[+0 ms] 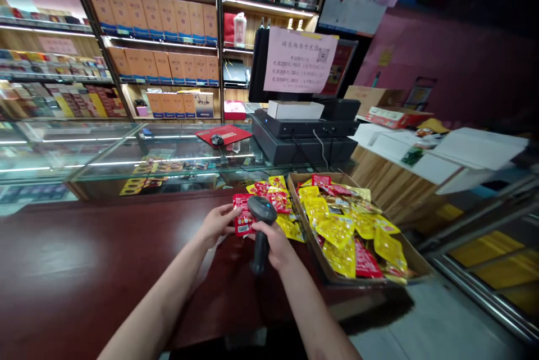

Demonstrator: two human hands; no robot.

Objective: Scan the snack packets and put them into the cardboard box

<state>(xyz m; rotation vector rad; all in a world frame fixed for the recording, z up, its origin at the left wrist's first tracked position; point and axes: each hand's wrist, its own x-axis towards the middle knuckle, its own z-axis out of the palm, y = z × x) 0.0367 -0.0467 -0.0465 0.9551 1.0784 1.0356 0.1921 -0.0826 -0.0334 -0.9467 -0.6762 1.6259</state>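
Note:
My left hand (217,226) is closed on the left edge of a red snack packet (243,222), whose barcode label shows near its bottom. My right hand (273,241) is closed around a dark handheld scanner (261,212), with the scanner's head over the packet's right side. Just behind the scanner lies a loose pile of red and yellow packets (278,201) on the dark red counter. To the right of my right hand stands an open cardboard box (311,243) full of yellow and red packets.
The dark red counter (105,242) meets a glass display case (113,152). A monitor (257,68) with a pink paper sign stands on a black cash drawer (286,146). A mouse (217,140) sits on a red mat. Open white boxes (471,149) are at right.

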